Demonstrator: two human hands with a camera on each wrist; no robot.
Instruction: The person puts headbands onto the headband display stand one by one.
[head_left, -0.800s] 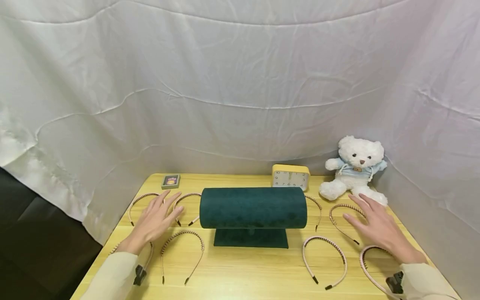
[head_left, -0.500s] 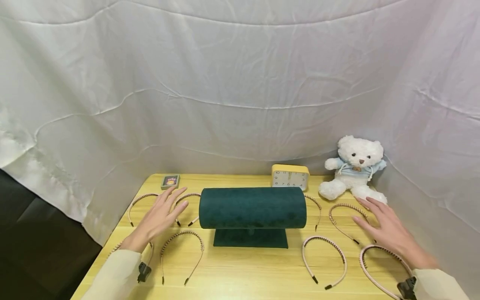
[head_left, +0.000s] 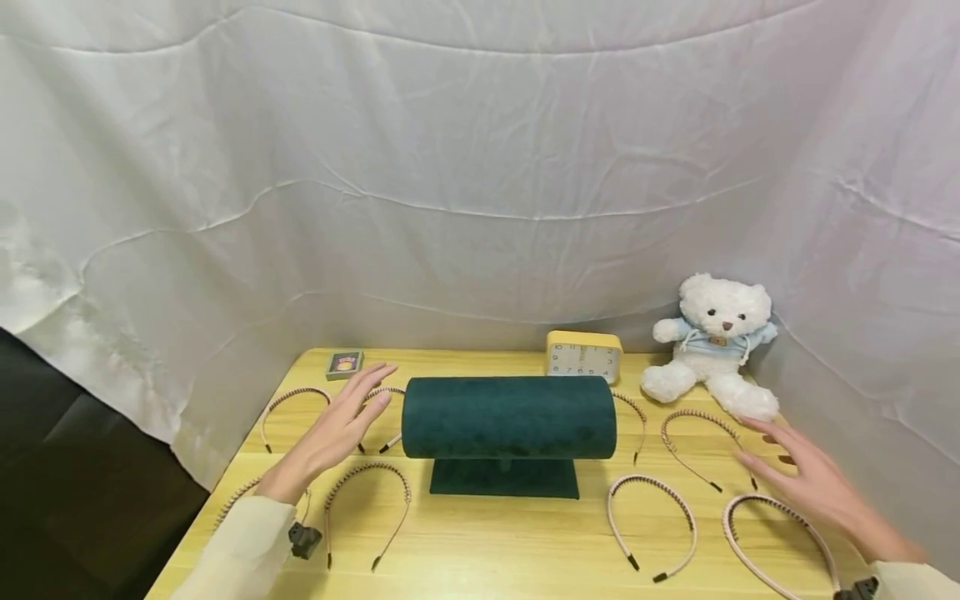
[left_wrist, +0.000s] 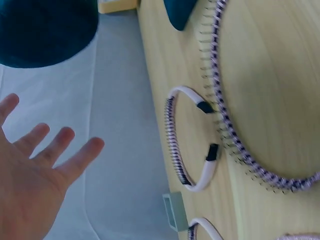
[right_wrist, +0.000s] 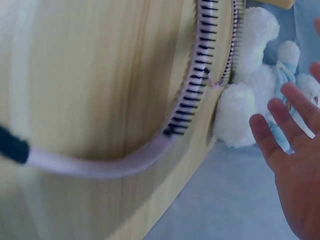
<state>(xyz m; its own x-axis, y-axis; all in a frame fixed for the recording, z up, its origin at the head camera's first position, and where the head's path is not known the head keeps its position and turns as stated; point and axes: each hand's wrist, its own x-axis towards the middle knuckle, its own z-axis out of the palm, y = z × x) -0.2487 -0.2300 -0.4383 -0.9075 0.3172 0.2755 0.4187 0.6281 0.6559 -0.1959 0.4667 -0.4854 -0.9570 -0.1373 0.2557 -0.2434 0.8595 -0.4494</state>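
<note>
My left hand [head_left: 337, 433] is held over the left of the table with its fingers spread and holds nothing. Beneath and around it lie thin toothed headbands, one at the back [head_left: 296, 392] and one in front [head_left: 367, 465]. In the left wrist view a pale headband with dark tips [left_wrist: 171, 132] shows beyond the open palm [left_wrist: 30, 195]. On the other side my right hand [head_left: 810, 479], fingers extended and bare, hovers above the right edge. Closest to it are a pink headband [head_left: 750, 498] and a beaded-looking one [head_left: 701, 412].
A dark green velvet roll stand [head_left: 510, 417] stands mid-table. Behind it is a yellow clock [head_left: 583, 358]. A white teddy bear [head_left: 723, 317] sits at the back right, a small grey box [head_left: 344, 364] at the back left. Pale curtains [head_left: 480, 167] enclose the table [head_left: 510, 550].
My right hand has moved to the right and toward me, uncovering more of the pink headband. My left hand has shifted slightly right and up. The headbands lie as before.
</note>
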